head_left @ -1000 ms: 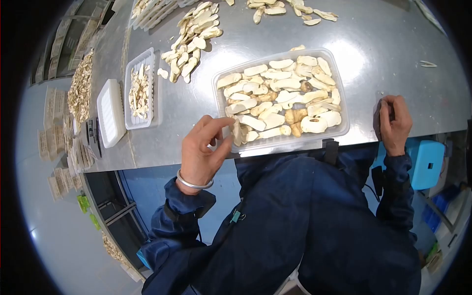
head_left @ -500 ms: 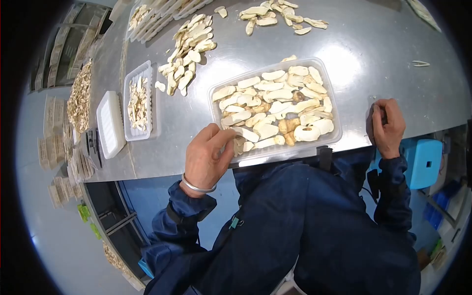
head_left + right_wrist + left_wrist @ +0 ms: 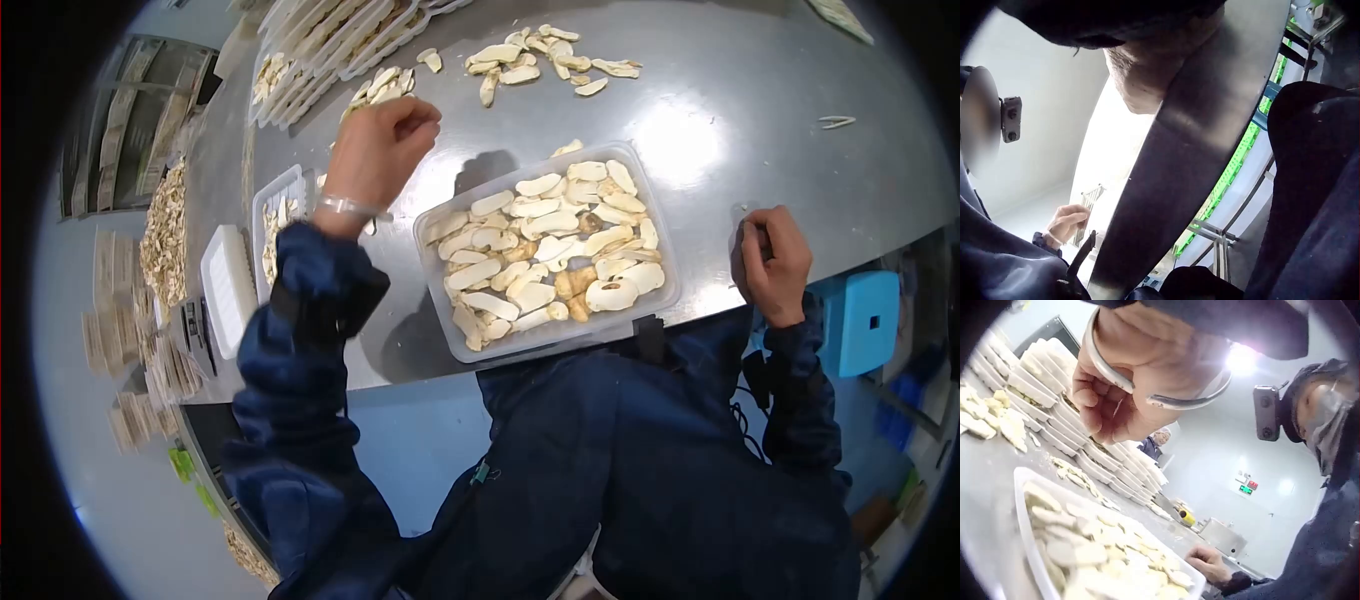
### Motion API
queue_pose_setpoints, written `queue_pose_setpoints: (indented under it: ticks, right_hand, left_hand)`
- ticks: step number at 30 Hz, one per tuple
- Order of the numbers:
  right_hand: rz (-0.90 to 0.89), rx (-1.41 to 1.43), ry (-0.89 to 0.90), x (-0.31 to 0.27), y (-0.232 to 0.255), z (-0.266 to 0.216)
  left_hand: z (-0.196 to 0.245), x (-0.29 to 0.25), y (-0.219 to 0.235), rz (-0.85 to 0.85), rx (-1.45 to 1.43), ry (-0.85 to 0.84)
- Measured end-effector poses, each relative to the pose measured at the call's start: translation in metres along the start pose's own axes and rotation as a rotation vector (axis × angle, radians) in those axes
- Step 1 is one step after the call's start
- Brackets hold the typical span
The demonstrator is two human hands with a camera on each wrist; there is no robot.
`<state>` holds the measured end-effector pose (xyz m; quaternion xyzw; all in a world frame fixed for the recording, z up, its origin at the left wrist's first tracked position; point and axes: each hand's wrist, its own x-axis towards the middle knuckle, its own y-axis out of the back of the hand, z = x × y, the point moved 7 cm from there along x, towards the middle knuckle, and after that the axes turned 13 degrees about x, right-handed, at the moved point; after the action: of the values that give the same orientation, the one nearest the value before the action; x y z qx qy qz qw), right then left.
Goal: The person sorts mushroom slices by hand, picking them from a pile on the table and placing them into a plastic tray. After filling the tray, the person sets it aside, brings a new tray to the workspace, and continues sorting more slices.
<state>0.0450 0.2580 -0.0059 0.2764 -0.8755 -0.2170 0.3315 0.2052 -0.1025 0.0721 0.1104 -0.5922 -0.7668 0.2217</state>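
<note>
A clear plastic tray (image 3: 668,285) full of pale mushroom slices (image 3: 535,295) sits at the table's near edge. My left hand (image 3: 378,150), with a silver bangle at its wrist, is raised beyond the tray's left side and overlaps a pile of loose slices (image 3: 385,85) in the head view. Its fingers are loosely bent, and the left wrist view shows nothing between the fingers (image 3: 1105,422). To the right of the tray, my right hand (image 3: 778,258) rests on the table edge with loosely curled fingers, holding nothing visible.
Stacked trays (image 3: 325,50) stand at the back left. Another small heap of slices (image 3: 520,65) lies on the metal table (image 3: 740,95). A smaller tray (image 3: 288,185) and a white tray (image 3: 228,290) are at left. Tweezers (image 3: 837,122) lie at right; a blue stool (image 3: 862,322) is below.
My left hand has left the tray's near left corner and moved up and left to the loose pile. The right hand stays at the table edge. The head view has shifted.
</note>
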Motion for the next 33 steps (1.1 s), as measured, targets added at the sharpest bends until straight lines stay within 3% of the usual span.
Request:
queue_pose_setpoints:
  ticks: [5,11,18,23,27,29,33]
  right_hand:
    - [-0.003,-0.006,-0.008,0.0,0.0,0.0]
    - [0.012,0.041,-0.038,0.0,0.0,0.001]
    - [0.002,-0.007,0.013,-0.002,0.0,0.001]
    - [0.004,0.003,-0.03,-0.004,-0.002,0.005]
    - [0.005,0.006,-0.02,-0.003,-0.002,0.004]
    - [-0.002,-0.001,-0.044,-0.004,-0.003,0.005]
    - [0.003,0.002,-0.02,-0.003,-0.001,0.005]
  left_hand:
    - [-0.019,0.088,-0.061,-0.139,0.212,-0.049]
    - [-0.025,0.11,-0.091,-0.201,0.273,-0.011]
    - [-0.007,0.091,-0.08,-0.198,0.339,-0.048]
    - [-0.009,0.06,-0.058,-0.075,0.063,-0.149]
    - [0.029,-0.003,-0.033,-0.167,-0.159,-0.09]
    - [0.06,-0.037,-0.031,-0.193,-0.23,-0.189]
    - [0.094,-0.067,-0.042,-0.201,-0.101,-0.31]
